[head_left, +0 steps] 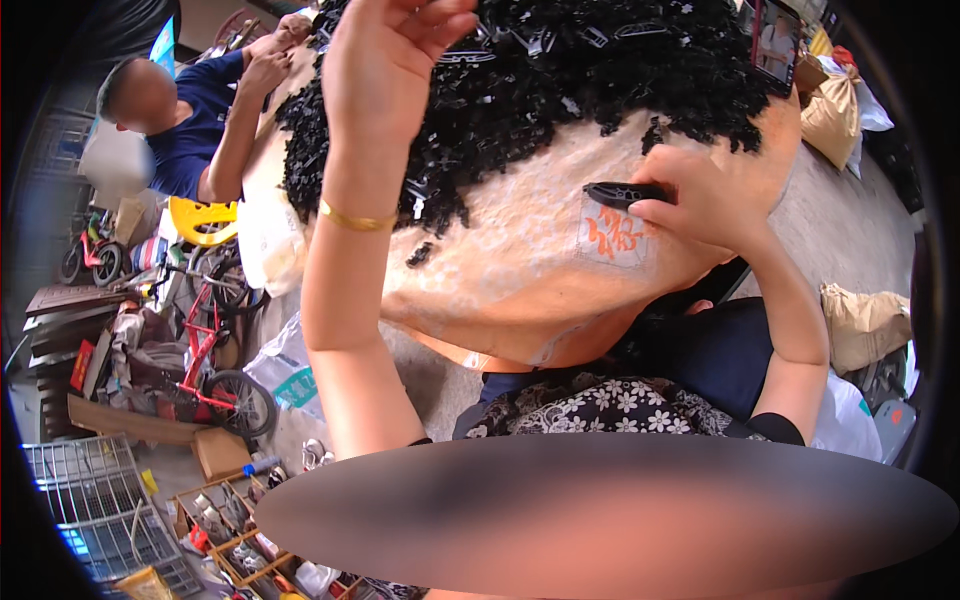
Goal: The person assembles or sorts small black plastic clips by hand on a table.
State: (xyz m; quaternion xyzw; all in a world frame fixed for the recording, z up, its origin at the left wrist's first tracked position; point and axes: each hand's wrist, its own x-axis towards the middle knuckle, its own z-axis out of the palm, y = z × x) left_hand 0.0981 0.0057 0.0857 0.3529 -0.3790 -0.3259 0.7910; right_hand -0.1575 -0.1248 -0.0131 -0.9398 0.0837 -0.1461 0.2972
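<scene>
At the top edge, my left hand (400,45), with a gold bangle (357,217) on its wrist, reaches over a big pile of small black plastic parts (560,85). Its fingers are loosely bent and apart, partly cut off by the frame, and nothing shows in them. Just below those fingers lies a long slotted black part (466,57). Nearer to me, my right hand (690,195) pinches an elongated black plastic piece (622,193) between thumb and fingers. That piece is just above an orange-marked square patch (612,235) on the pale orange cloth (500,270).
A phone (775,45) stands at the pile's far right. Across on the left sits another person (190,130), hands at the cloth's edge. Bicycles (215,350) and a wooden compartment box (235,530) fill the left floor. Sacks (833,115) stand at the right.
</scene>
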